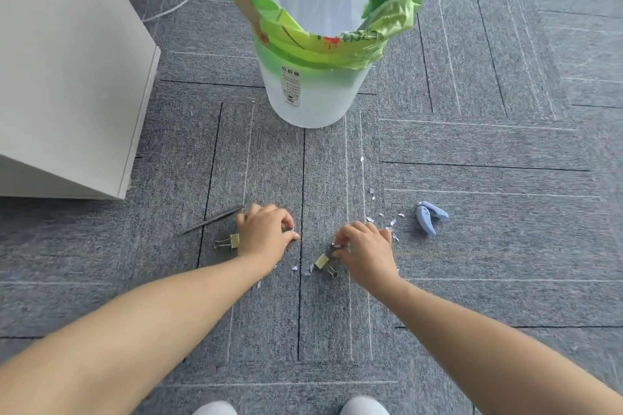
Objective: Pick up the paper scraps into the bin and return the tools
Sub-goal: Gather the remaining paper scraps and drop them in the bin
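Both hands low on grey carpet [488, 246], centre of frame. Left hand [266, 232]: fingers curled, pinching paper scraps [370, 220] at fingertips. Right hand [365, 246]: fingers curled, pinching more scraps. More scraps loose between hands and right of right hand. Binder clip [229, 241] touching left wrist; second binder clip [325, 263] just beside right hand. Metal rod [210, 220] left of left hand. Blue tool [428, 217] at right. Bin [317, 91], bag-lined, upright at top centre. White cabinet [67, 61] upper left.
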The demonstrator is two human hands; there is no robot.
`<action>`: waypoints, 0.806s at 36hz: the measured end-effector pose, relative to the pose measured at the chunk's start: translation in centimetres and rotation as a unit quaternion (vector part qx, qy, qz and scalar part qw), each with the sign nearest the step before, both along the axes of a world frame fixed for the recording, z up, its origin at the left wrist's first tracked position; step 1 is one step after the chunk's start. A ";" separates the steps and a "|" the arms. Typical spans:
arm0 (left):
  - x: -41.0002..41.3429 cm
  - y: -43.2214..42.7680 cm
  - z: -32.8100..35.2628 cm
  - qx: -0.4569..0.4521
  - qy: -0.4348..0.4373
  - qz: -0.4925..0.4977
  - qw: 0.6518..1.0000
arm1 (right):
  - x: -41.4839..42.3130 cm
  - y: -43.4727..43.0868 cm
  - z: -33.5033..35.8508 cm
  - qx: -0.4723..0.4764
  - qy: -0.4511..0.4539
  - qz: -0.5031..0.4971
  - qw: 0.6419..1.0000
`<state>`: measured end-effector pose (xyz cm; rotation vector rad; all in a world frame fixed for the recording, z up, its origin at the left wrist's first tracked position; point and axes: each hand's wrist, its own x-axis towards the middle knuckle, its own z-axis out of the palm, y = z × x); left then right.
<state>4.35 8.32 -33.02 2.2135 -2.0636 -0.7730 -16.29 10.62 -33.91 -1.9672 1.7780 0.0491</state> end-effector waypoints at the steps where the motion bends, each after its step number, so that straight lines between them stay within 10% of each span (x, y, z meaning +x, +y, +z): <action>1: 0.0 0.0 -0.1 -0.002 0.005 0.007 1.000 | 0.0 0.0 0.0 0.001 0.000 0.001 1.000; 29: -0.4 -0.5 1.2 0.022 -0.007 -0.060 0.998 | 0.7 -1.4 0.9 -0.010 0.058 0.157 0.986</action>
